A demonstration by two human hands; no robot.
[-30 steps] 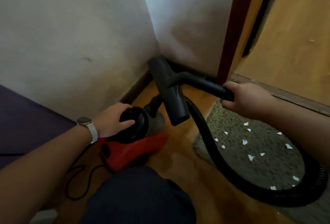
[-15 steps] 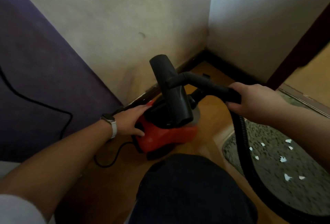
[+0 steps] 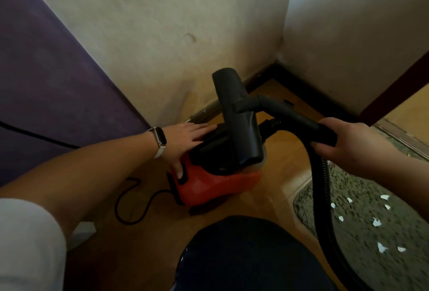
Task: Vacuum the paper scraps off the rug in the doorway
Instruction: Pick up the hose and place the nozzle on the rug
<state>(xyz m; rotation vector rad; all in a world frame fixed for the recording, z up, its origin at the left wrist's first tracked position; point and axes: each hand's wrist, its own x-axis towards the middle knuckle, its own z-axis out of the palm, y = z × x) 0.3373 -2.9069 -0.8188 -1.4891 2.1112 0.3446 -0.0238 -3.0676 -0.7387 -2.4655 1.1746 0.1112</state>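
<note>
Right hand (image 3: pixel 348 144) wrapped on wand (image 3: pixel 299 120), left hand (image 3: pixel 185 139) flat on vacuum (image 3: pixel 216 184)

Nearest: person's knee (image 3: pixel 243 256) in dark fabric, low centre. White sleeve (image 3: pixel 27 239) at lower left.

Rug (image 3: pixel 371 267) lies right of the knee on the wood floor (image 3: pixel 278 179). Paper scraps (image 3: pixel 381 247) lie loose on the pile, small white bits, spread apart. Ribbed black hose (image 3: pixel 321 186) drops from the right fist and runs along the rug's left edge.

Right fingers curl round the black wand's grip end. Floor nozzle (image 3: pixel 239 118) sits on the wand's tip, held up in the air over the vacuum, off the rug.

Left fingers are straight and spread on the black top of the vacuum, thumb down on the red side. Watch (image 3: pixel 160 139) on that wrist. Vacuum stands on the floor left of the rug, not touching it. Pale dust bin (image 3: pixel 262 159) at its front; contents: cannot tell. Black cord (image 3: pixel 130 202) loops from its rear.

Behind: dark skirting (image 3: pixel 262 77), plaster wall corner (image 3: pixel 162 35), purple panel (image 3: pixel 46 81) at left, dark door frame (image 3: pixel 394 91) at right.
</note>
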